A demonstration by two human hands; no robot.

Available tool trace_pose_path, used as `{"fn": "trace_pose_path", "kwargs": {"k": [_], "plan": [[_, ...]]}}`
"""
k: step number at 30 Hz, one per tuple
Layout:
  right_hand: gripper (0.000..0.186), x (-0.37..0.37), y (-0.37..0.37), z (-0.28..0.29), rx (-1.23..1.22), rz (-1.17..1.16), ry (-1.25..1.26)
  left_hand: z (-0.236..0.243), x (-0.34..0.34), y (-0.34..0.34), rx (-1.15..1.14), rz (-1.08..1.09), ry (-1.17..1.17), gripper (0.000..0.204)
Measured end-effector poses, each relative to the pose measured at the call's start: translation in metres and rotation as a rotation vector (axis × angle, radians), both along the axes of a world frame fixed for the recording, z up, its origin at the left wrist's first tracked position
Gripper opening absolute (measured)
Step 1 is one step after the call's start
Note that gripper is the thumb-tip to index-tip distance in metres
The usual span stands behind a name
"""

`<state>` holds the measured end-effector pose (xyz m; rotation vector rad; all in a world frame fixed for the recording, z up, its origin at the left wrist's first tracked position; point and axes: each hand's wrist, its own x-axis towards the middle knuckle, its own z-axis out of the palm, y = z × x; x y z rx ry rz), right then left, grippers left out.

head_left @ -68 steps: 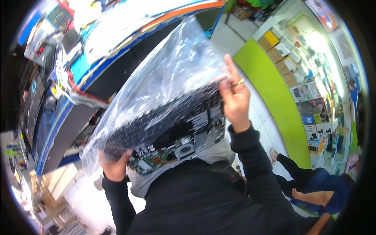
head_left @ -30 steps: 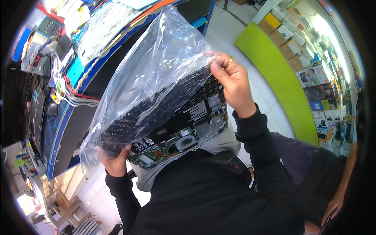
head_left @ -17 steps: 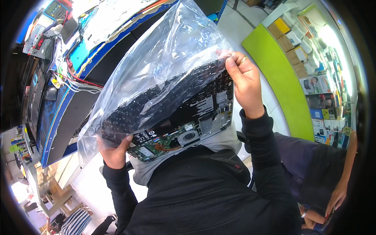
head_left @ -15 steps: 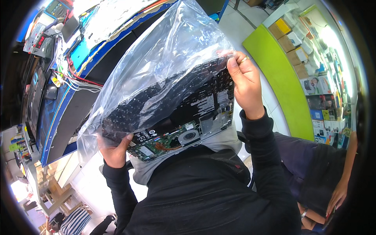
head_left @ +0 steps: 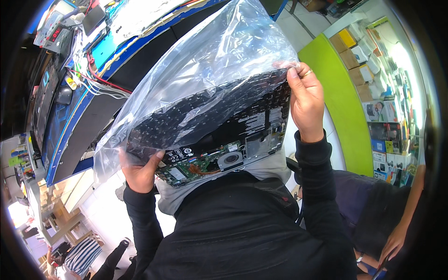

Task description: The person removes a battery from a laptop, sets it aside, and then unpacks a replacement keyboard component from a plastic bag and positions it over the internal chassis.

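An opened laptop base (head_left: 217,135) is held tilted in front of my torso, its inner side facing up. A green circuit board (head_left: 198,169), a round cooling fan (head_left: 229,160) and a black battery show along its near part. Clear plastic bag (head_left: 219,51) covers the far, dotted black part of the base; the near part sticks out of its mouth. My left hand (head_left: 141,175) is closed on the base's left end, thumb on top, with bag film over the fingers. At the far right corner, my right hand (head_left: 308,102) pinches the bag's edge against the base.
A blue-edged workbench (head_left: 88,107) with cables, a power supply (head_left: 55,35) and tools stands at the left. To the right are a green panel (head_left: 340,107) and a display case of boxed goods (head_left: 380,112). Another person's arm (head_left: 396,238) shows at lower right.
The laptop base, bag and both hands sit slightly farther right in the picture, and the surroundings have shifted too. Both grips look the same.
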<state>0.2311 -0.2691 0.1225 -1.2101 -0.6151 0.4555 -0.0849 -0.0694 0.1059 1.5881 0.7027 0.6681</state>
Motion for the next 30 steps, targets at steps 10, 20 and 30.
{"fn": "trace_pose_path", "kwargs": {"k": [10, 20, 30], "plan": [[0.019, 0.001, -0.001, -0.003, 0.039, 0.010, 0.025, 0.002, 0.001, 0.002, -0.035, -0.027, 0.010, 0.067], [0.019, 0.004, -0.003, -0.006, 0.060, 0.038, 0.004, 0.004, 0.004, 0.001, -0.056, -0.018, -0.007, 0.062], [0.021, 0.008, -0.004, -0.011, 0.059, 0.016, -0.004, 0.003, 0.003, 0.003, -0.063, -0.031, -0.037, 0.062]]}}
